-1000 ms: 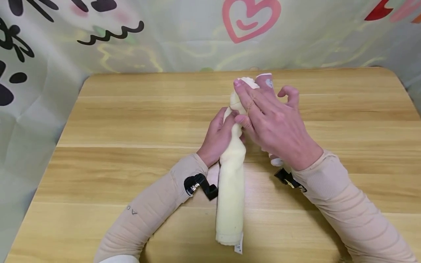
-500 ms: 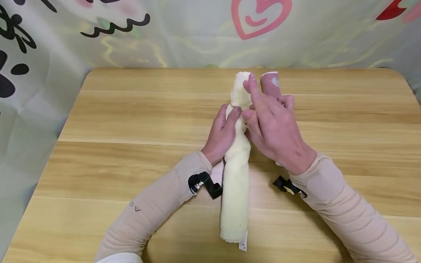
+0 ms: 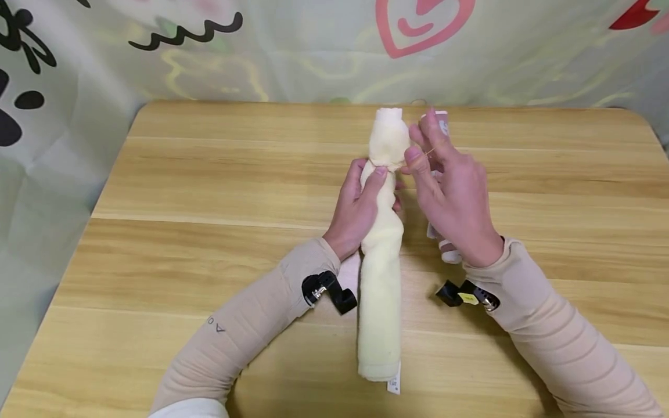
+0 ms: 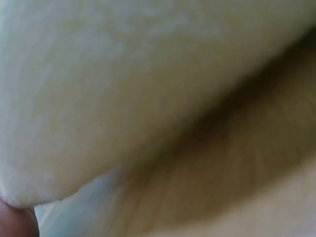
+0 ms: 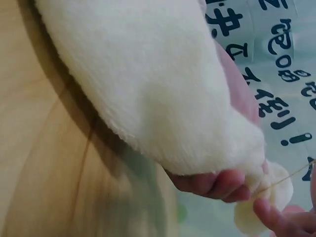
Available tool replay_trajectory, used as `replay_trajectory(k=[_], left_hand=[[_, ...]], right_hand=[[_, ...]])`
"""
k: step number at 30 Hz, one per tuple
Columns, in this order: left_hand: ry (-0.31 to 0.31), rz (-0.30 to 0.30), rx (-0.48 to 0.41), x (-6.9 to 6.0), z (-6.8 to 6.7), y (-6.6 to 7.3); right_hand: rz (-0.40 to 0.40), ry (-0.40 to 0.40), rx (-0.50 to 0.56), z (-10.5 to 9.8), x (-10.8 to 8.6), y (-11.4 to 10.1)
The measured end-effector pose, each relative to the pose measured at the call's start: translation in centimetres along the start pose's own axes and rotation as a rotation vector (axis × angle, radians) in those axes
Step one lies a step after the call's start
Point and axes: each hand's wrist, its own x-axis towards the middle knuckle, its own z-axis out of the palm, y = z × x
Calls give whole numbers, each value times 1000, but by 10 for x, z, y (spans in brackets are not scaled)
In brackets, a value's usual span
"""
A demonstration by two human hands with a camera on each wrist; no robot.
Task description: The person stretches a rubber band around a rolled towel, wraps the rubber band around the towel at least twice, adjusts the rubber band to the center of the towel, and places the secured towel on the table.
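A cream, fluffy towel [image 3: 380, 302], rolled long, stands lengthwise before me, pinched into a narrow neck near its far end. My left hand [image 3: 355, 206] grips it just below that neck, thumb on top and fingertips showing on the far side. A thin yellowish rubber band [image 5: 291, 175] runs taut from the neck to my right hand [image 3: 457, 194], whose bent fingers hold it right of the towel. The left wrist view is filled by blurred cream cloth [image 4: 98, 89], with a fingertip [image 4: 19, 222] at the lower left corner.
Partly behind my right hand lies a pink-and-white patterned roll [image 3: 450, 252]. A white tag [image 3: 394, 380] sticks out at the towel's near end. The wooden table [image 3: 183, 261] reaches back to a printed cloth backdrop [image 3: 303, 58].
My right hand has drawn back to the right from the towel's far end, pulling the band outward. The far end is now uncovered. The left hand keeps its grip.
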Motion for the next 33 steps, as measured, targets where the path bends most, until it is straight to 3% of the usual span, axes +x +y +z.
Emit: replay_trajectory(k=[5, 9, 15, 24, 30, 33], left_hand=[[-23, 13, 9, -1, 1, 0], [-34, 27, 30, -2, 0, 0], [-28, 23, 70, -4, -5, 0], [-64, 36, 83, -9, -12, 5], [-60, 36, 75, -13, -21, 7], [-58, 23, 81, -16, -25, 6]], right_hand=[[193, -94, 38, -8, 2, -2], [284, -154, 60, -11, 3, 0], [395, -325, 208, -13, 7, 3], [467, -461, 380, -13, 15, 7], [506, -582, 575, -7, 22, 8], [540, -591, 571, -6, 23, 6]])
